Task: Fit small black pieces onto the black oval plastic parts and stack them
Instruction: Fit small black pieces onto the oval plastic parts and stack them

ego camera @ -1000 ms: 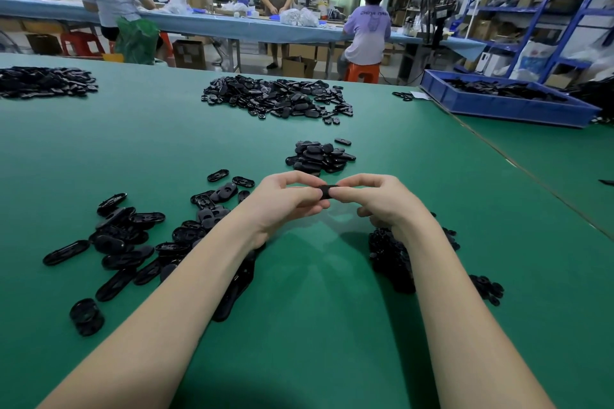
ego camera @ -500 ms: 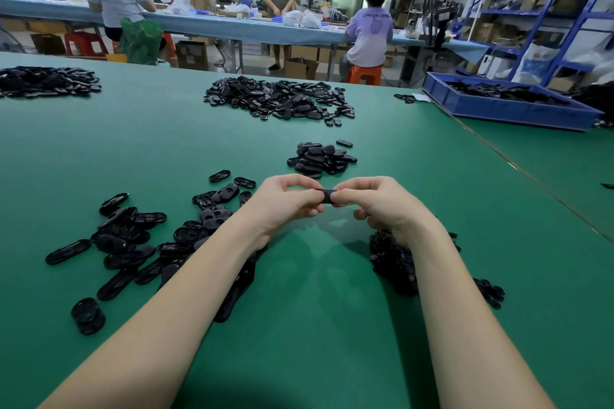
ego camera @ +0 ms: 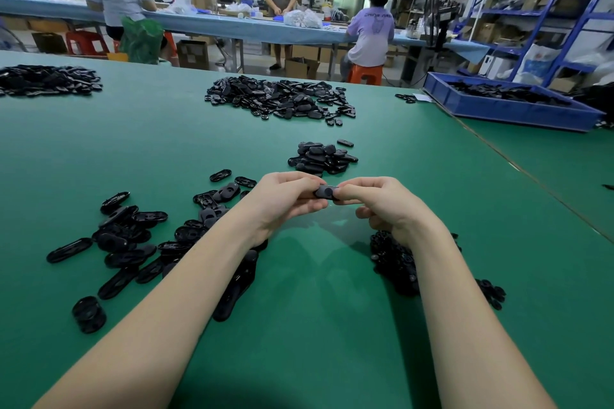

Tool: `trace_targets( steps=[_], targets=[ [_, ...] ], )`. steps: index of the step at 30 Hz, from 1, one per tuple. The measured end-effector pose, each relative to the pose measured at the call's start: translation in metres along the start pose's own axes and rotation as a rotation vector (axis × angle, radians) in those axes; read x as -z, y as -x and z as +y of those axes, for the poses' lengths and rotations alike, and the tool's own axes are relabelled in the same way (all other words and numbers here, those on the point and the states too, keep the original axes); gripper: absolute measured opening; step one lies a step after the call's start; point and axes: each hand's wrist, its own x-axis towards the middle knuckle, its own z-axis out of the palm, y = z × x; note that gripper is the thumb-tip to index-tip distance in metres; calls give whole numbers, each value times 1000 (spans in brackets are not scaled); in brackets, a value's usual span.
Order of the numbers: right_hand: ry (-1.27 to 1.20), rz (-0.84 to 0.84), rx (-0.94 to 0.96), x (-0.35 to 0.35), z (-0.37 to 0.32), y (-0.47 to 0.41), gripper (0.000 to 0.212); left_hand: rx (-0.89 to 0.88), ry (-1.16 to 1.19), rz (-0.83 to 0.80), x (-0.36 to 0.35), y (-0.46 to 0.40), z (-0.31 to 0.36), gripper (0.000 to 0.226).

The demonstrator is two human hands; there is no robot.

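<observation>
Black plastic is nearly everything on this table. Both hands are held up over the green table top (ego camera: 315,325) and pinch one black oval part (ego camera: 326,192) between them. The left hand (ego camera: 285,201) grips its left end with thumb and curled fingers. The right hand (ego camera: 382,206) grips its right end the same way. A round spot shows in the middle of the part, so the small piece looks to be going in or just pressed in (too small to be sure).

The job looks far from done. A small heap of ovals (ego camera: 324,158) lies just past the hands, and I think those are the finished ones. It is a loose heap, not a neat stack. A lot of loose oval parts (ego camera: 133,236) still lie spread out under and beside the left arm. A dark pile of small black pieces (ego camera: 395,262) sits under the right wrist. A bigger pile (ego camera: 282,100) waits farther back, and another pile (ego camera: 46,80) lies far to the left.

The table is wide, flat and covered in smooth green. A blue tray (ego camera: 511,109) with more black parts sits at the far right. Behind is a workshop with a long blue table (ego camera: 232,28), three people working there, red stools, boxes and blue shelves (ego camera: 545,10).
</observation>
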Motion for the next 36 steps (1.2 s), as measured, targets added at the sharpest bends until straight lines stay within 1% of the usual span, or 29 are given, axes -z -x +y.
trace_targets(
  steps=[4,9,11,13,14,17,23,29,33,36],
  targets=[
    [-1,8,3,0,2,-2,4,5,-2,2,-1,1,0,15],
    [-5,15,-6,-1,3,-3,11,18,17,-16,-1,1,1,12],
    [6,12,-2,-2,3,-2,10,17,14,-13,-1,1,0,8],
    [22,12,4,-2,2,-1,6,12,-40,9,0,0,-2,4],
    [29,12,10,-3,2,0,3,7,-82,27,0,-1,-4,6],
    [57,34,31,-7,2,-1,8,-4,-170,88,-1,-2,-9,12],
    [87,89,84,-12,5,-4,10,-3,-161,110,-1,-2,-11,14],
    [71,88,76,-13,8,-6,10,-2,-147,101,1,-2,-12,18],
    [73,89,76,-14,9,-6,9,-1,-172,117,0,-1,-14,18],
    [89,105,92,-16,10,-6,7,-9,-215,158,-3,0,-14,15]
  ],
)
